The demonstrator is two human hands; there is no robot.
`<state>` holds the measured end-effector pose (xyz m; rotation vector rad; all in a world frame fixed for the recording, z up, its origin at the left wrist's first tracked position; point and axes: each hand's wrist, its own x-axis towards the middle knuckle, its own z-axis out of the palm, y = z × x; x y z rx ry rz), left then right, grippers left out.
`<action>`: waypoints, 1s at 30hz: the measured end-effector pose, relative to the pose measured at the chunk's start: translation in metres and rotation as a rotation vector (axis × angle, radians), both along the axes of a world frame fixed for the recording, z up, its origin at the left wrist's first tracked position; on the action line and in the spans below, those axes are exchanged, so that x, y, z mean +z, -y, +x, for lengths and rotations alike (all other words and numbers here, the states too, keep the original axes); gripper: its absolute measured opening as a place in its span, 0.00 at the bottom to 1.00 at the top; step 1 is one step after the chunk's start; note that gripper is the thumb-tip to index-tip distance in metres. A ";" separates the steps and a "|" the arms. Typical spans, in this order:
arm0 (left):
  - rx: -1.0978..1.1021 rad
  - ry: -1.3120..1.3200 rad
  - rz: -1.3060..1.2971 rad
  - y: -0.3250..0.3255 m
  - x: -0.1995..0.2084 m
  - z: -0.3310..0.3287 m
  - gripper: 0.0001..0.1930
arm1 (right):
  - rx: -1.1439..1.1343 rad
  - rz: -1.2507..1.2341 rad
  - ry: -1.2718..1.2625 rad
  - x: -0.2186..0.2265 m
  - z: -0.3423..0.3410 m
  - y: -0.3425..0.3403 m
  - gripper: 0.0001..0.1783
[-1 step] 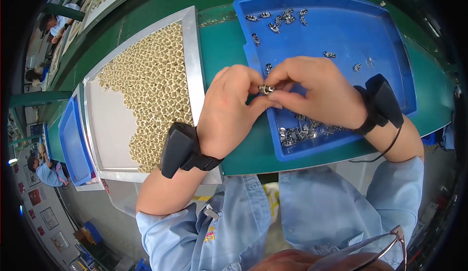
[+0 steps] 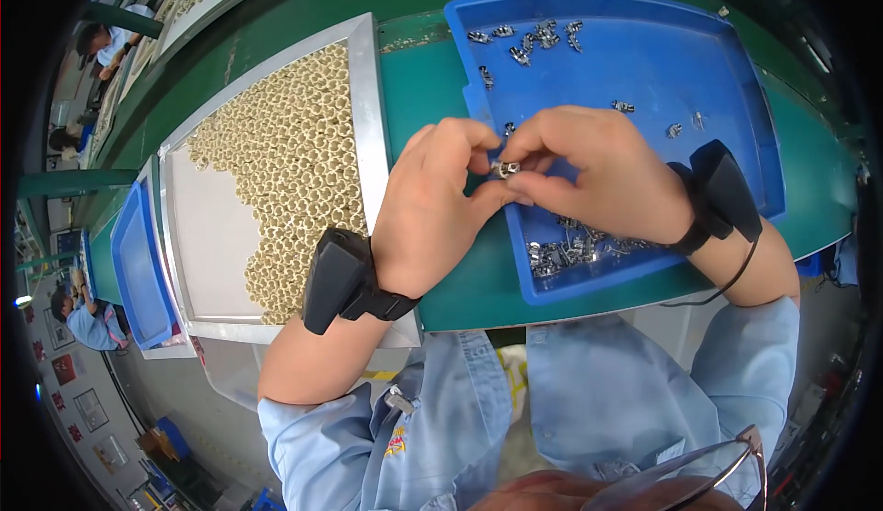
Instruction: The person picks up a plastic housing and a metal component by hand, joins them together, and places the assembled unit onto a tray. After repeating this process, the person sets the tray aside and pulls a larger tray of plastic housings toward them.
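My left hand (image 2: 432, 203) and my right hand (image 2: 598, 175) meet fingertip to fingertip over the left part of a blue tray (image 2: 708, 69). Together they pinch one small silver metal part (image 2: 503, 169). A heap of similar metal parts (image 2: 575, 252) lies in the tray's near corner, under my right hand. More loose parts (image 2: 533, 37) are scattered at the tray's far side. Each wrist carries a black strapped device, one on the left wrist (image 2: 336, 281) and one on the right wrist (image 2: 722, 189).
Left of the blue tray lies a metal-rimmed tray (image 2: 363, 97) half covered with small beige pieces (image 2: 294, 161). A second blue tray (image 2: 138, 267) sits further left on the green bench (image 2: 414, 79). Other people work at the far left.
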<state>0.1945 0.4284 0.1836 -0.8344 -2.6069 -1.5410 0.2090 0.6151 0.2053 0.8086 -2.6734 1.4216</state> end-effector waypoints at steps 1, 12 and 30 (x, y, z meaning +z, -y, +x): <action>0.006 -0.011 0.002 0.002 0.002 -0.002 0.18 | 0.006 0.002 -0.011 0.003 -0.006 0.000 0.08; 0.302 -0.093 0.422 0.070 0.050 -0.039 0.14 | -0.558 0.709 -0.421 -0.041 -0.242 -0.170 0.12; 0.745 -0.217 -0.584 0.313 -0.046 -0.123 0.14 | -0.451 0.437 -0.200 -0.002 -0.157 -0.140 0.22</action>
